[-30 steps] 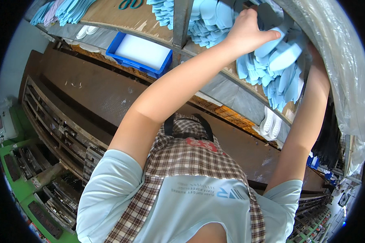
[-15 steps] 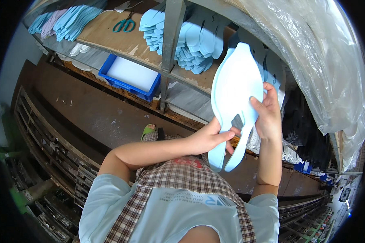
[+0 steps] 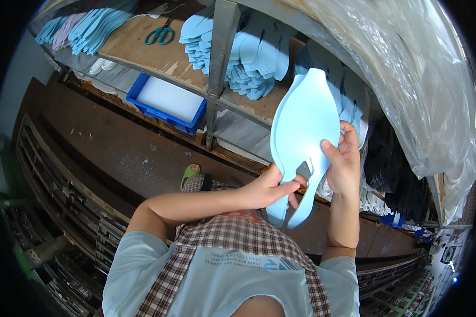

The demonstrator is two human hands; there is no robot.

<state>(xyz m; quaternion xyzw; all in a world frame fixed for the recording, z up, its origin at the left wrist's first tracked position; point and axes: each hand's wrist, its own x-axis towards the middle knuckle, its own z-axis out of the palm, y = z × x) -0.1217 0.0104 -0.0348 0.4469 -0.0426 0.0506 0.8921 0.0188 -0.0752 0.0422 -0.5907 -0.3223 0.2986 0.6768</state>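
Between my hands is a small stack of light-blue shoe upper pieces (image 3: pixel 305 121), wide in the middle with two long tails pointing down towards me. My left hand (image 3: pixel 274 189) grips them at the lower left, with its thumb over one tail and other fingers showing in the gap between the tails. On the right edge, my right hand (image 3: pixel 345 161) pinches the pieces, thumb on the front face and fingers behind. The edges of the layers show along the left side.
Ahead, shelves hold piles of light-blue pieces (image 3: pixel 251 61), green-handled scissors (image 3: pixel 159 35) and more cut pieces (image 3: pixel 92 30). A blue bin (image 3: pixel 166 100) sits on the lower shelf. Clear plastic sheeting (image 3: pixel 407 68) hangs at right; metal racks (image 3: pixel 63 179) stand at left.
The pieces have moved slightly down and to the left with both hands, and their front face has tilted, looking less bright. Both hands keep their hold.
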